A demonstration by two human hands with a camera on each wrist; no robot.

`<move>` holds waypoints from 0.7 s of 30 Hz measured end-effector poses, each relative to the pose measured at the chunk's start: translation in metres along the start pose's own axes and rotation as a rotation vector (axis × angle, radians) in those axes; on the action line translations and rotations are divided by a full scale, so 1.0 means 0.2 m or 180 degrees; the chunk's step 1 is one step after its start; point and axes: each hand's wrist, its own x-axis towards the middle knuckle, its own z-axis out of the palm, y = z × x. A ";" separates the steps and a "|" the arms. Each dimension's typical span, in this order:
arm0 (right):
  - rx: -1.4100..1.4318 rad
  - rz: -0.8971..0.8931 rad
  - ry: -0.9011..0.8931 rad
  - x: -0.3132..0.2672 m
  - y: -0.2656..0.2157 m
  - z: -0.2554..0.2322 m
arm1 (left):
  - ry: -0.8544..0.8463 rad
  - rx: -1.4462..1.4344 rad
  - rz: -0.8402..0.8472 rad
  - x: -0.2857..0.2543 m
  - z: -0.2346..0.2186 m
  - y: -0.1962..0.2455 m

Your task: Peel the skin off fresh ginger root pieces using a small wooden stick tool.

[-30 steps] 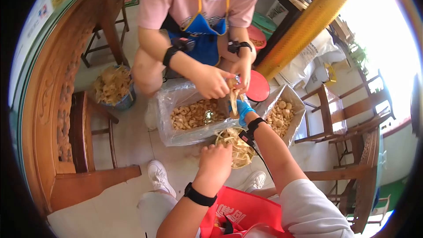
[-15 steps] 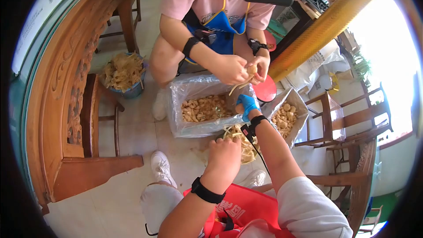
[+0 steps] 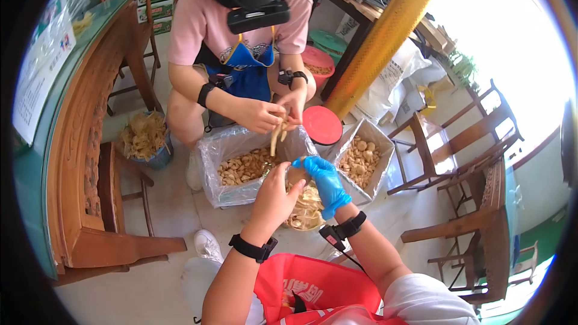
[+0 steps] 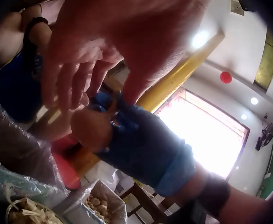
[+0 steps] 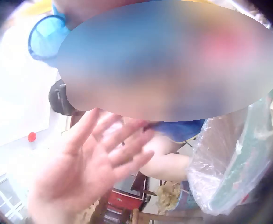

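The right hand (image 3: 325, 183), in a blue glove, grips a round tan bulb-like piece (image 4: 90, 130) with a thin stem-like bit at its side. Bare, the left hand (image 3: 272, 195) is raised just beside that piece, its fingers extended and spread in the right wrist view. Both hands are over a heap of pale peeled strips (image 3: 308, 209). Across from me, another person's hands (image 3: 265, 114) hold a pale piece with long strips (image 3: 276, 138) hanging from it. A blurred patch covers much of the right wrist view.
A plastic-lined box (image 3: 211, 171) of tan pieces stands ahead, with a second box (image 3: 388, 159) of rounder pieces to its right. Between them and the yellow pillar (image 3: 385, 42) sits a red lid (image 3: 322, 125). A bucket of peelings (image 3: 144, 135) and wooden furniture are at left.
The gloved right hand has come back from near the other person's hands, bringing the round piece. My left hand has risen and opened beside it. The head view has shifted.
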 end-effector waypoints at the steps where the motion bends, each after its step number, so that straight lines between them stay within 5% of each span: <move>1: -0.0286 -0.0390 -0.0113 -0.02 0.02 0.00 | 0.0004 -0.0103 0.0057 0.01 0.01 0.01; 4: -0.0788 -0.0849 0.0025 -0.08 0.06 0.01 | -0.0070 -0.0037 -0.0003 0.02 0.00 0.06; 10: -0.0712 -0.0398 0.0117 -0.10 0.03 0.03 | 0.0195 -0.0287 -0.0183 0.01 0.06 0.04; 12: -0.0349 0.0279 -0.0011 -0.13 -0.05 0.03 | 0.0135 -0.0223 -0.0016 0.01 0.08 0.03; 16: 0.0300 0.0538 -0.0084 -0.11 0.02 -0.02 | 0.0236 -0.0243 -0.0453 0.01 0.09 0.08; 21: 0.0053 0.0060 0.0017 -0.11 0.01 0.00 | 0.0001 -0.0448 -0.0448 0.03 0.11 0.01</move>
